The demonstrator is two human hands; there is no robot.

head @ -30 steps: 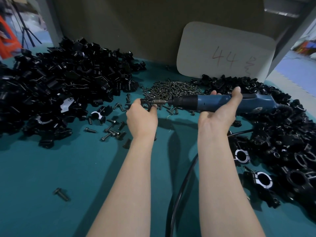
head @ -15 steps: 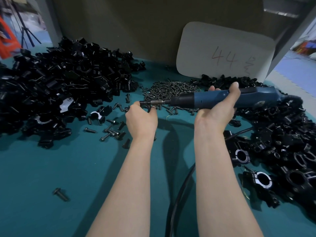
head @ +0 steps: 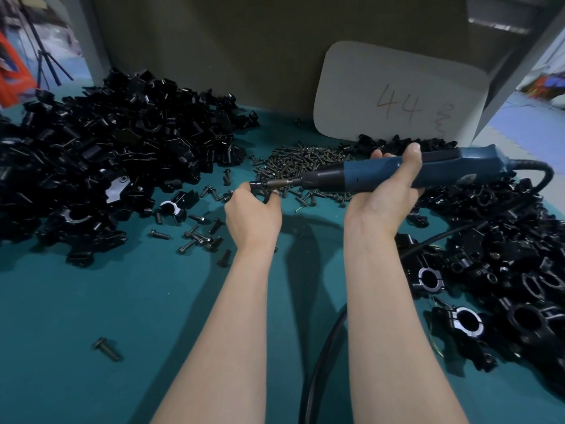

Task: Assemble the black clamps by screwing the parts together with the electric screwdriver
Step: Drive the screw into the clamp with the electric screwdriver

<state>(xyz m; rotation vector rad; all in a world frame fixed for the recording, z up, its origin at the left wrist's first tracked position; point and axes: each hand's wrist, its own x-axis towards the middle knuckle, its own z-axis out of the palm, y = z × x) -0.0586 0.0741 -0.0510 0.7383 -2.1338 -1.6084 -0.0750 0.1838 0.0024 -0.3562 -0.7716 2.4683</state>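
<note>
There is one screwdriver (head: 363,175), with two hands, a left hand (head: 252,215) and a right hand (head: 385,203), and one clamp (head: 260,187) at its tip. Behind the screwdriver lie one pile of screws (head: 302,160) and one white card (head: 397,96); either side of it are two stacks of parts too many to count, a left heap (head: 101,154) and a right heap (head: 504,255). One lone screw (head: 107,350) lies well to its front left.

Both bare forearms stretched forward side by side, wrists apart. The left grip (head: 253,215) showed its back to the camera, fingers curled forward round a small clamp (head: 256,185). The right grip (head: 382,198), a little higher, cupped the screwdriver (head: 360,175) from beneath, thumb hooked up over its body and fingertips showing past the top.
</note>
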